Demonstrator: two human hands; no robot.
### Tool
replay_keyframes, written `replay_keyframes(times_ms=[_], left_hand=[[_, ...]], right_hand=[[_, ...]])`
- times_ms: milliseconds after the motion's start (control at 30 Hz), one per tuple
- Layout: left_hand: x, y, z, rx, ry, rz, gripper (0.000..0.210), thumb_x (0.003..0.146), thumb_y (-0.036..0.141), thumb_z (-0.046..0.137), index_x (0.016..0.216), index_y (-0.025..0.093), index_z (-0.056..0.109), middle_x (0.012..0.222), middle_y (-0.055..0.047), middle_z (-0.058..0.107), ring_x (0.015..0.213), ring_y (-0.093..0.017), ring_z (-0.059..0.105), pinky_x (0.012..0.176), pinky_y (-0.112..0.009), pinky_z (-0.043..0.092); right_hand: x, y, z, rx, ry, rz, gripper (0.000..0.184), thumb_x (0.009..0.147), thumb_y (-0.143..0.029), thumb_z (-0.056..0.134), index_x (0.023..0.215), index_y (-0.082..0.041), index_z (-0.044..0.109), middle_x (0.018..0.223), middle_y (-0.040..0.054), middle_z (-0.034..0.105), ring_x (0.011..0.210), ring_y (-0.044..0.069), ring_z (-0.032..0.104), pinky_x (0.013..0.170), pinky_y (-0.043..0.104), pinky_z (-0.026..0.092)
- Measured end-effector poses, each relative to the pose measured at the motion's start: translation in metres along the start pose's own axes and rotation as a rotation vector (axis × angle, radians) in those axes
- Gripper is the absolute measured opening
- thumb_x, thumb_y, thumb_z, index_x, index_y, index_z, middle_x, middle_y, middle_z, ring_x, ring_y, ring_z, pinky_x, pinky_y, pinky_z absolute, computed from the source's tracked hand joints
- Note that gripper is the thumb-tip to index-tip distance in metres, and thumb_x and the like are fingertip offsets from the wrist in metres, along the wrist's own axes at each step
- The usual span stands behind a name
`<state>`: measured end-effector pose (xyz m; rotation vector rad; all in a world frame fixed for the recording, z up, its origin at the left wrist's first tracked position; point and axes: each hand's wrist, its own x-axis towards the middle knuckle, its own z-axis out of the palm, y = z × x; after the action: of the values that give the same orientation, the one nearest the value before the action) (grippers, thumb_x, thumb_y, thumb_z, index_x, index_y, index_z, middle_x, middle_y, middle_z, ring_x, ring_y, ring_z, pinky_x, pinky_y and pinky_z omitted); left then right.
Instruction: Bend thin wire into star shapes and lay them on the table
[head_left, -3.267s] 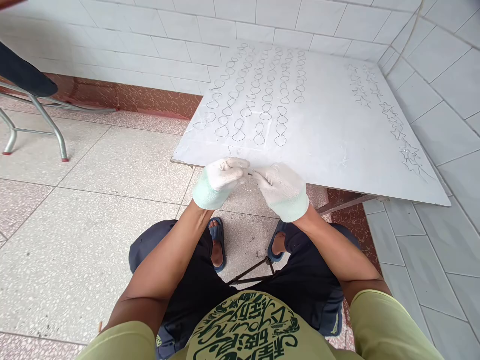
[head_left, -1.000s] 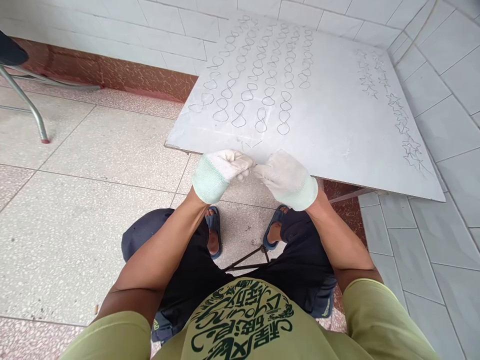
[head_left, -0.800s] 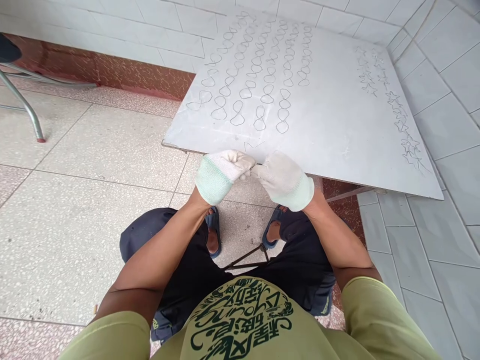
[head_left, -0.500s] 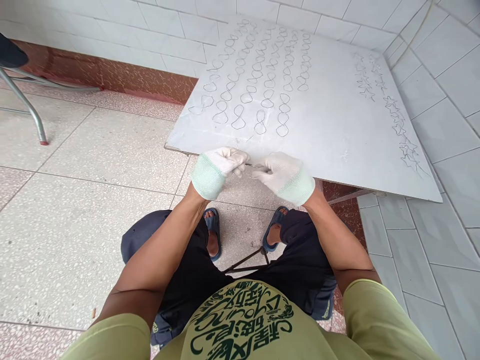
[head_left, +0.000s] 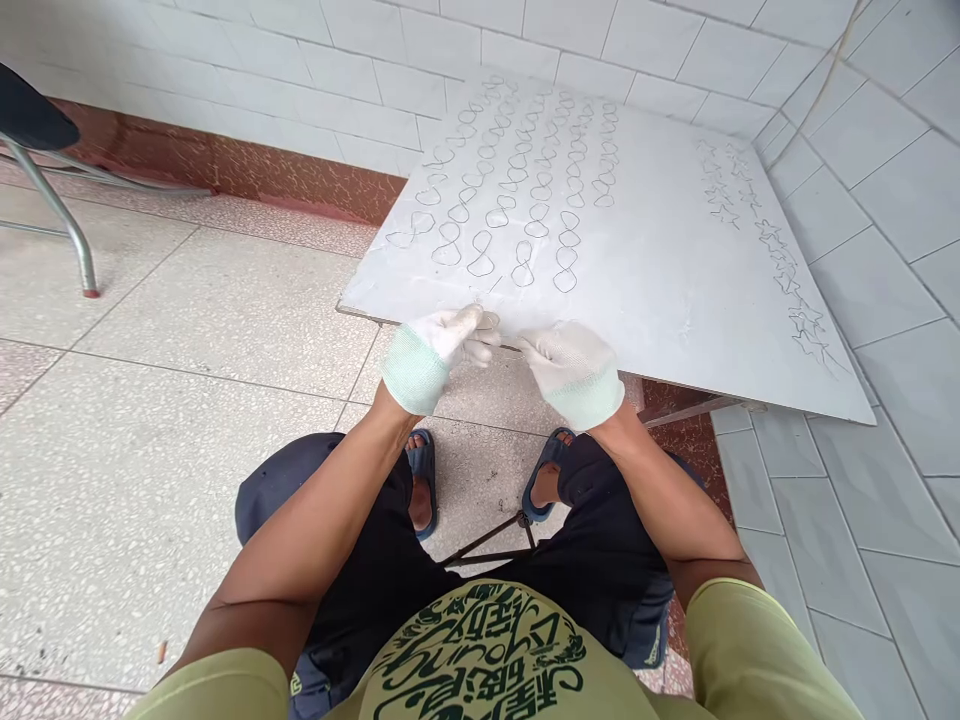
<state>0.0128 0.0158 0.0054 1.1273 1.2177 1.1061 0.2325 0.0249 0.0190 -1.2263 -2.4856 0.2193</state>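
Observation:
My left hand (head_left: 454, 340), in a white glove with a mint cuff, is closed in a pinch at the front edge of a white board (head_left: 660, 290). A thin wire (head_left: 489, 321), hard to make out, shows at its fingertips. Just to the right, my right hand (head_left: 566, 358), gloved the same way, pinches with fingertips pointing at the left hand; the wire is mostly hidden there. Beyond the hands, rows of wire figure-eight shapes (head_left: 523, 265) lie on the board. One nearby piece (head_left: 568, 255) has three loops.
Several wire star shapes (head_left: 808, 322) lie along the board's right side. Tiled walls (head_left: 570, 35) stand behind and at the right. A chair leg (head_left: 79, 245) is at the far left. Below are my sandalled feet (head_left: 422, 480) and a dark metal frame (head_left: 499, 540).
My hands have moved slightly apart, and the left fingers have shifted their hold. The whole view has tilted a little, so the board sits lower.

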Motion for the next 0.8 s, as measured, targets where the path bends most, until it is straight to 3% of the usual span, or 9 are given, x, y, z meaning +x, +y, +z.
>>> replay_keyframes(times_ms=[133, 300, 467, 700, 800], left_hand=[[-0.011, 0.0, 0.008, 0.0, 0.043, 0.024, 0.062, 0.095, 0.077, 0.082, 0.1, 0.016, 0.08, 0.094, -0.017, 0.089, 0.079, -0.024, 0.081, 0.062, -0.028, 0.061], [-0.009, -0.001, 0.007, -0.06, 0.075, 0.092, 0.059, 0.097, 0.075, 0.08, 0.095, 0.016, 0.081, 0.087, -0.014, 0.086, 0.077, -0.021, 0.079, 0.061, -0.026, 0.059], [-0.003, 0.004, 0.0, -0.131, 0.044, 0.119, 0.046, 0.087, 0.061, 0.091, 0.081, 0.018, 0.076, 0.08, -0.01, 0.082, 0.066, -0.016, 0.071, 0.057, -0.025, 0.056], [-0.005, 0.012, -0.005, -0.099, 0.052, 0.116, 0.038, 0.09, 0.052, 0.087, 0.079, 0.018, 0.076, 0.068, -0.006, 0.074, 0.062, -0.016, 0.07, 0.056, -0.025, 0.058], [-0.006, 0.011, -0.004, -0.101, 0.065, 0.122, 0.037, 0.09, 0.051, 0.087, 0.078, 0.018, 0.077, 0.069, -0.006, 0.075, 0.064, -0.017, 0.07, 0.056, -0.025, 0.058]], right_hand=[[-0.006, -0.001, 0.01, -0.105, 0.044, -0.06, 0.045, 0.121, -0.023, 0.043, 0.109, -0.022, 0.086, 0.081, 0.0068, 0.068, 0.08, 0.025, 0.058, 0.076, 0.041, 0.039], [-0.005, 0.002, 0.016, -0.137, 0.053, -0.056, 0.046, 0.121, -0.027, 0.046, 0.094, -0.022, 0.083, 0.076, 0.0057, 0.064, 0.077, 0.025, 0.056, 0.076, 0.042, 0.039], [-0.004, -0.001, 0.008, 0.039, 0.058, -0.084, 0.05, 0.121, -0.031, 0.047, 0.084, -0.023, 0.079, 0.075, 0.0036, 0.063, 0.078, 0.023, 0.056, 0.08, 0.04, 0.04], [-0.004, -0.023, 0.006, 0.49, 0.114, 0.18, 0.044, 0.119, -0.033, 0.048, 0.096, -0.024, 0.084, 0.102, 0.0039, 0.083, 0.101, 0.023, 0.074, 0.093, 0.037, 0.054], [-0.003, -0.019, 0.01, 0.545, 0.062, 0.16, 0.045, 0.117, -0.029, 0.047, 0.082, -0.023, 0.074, 0.086, 0.0014, 0.076, 0.088, 0.021, 0.071, 0.086, 0.034, 0.051]])
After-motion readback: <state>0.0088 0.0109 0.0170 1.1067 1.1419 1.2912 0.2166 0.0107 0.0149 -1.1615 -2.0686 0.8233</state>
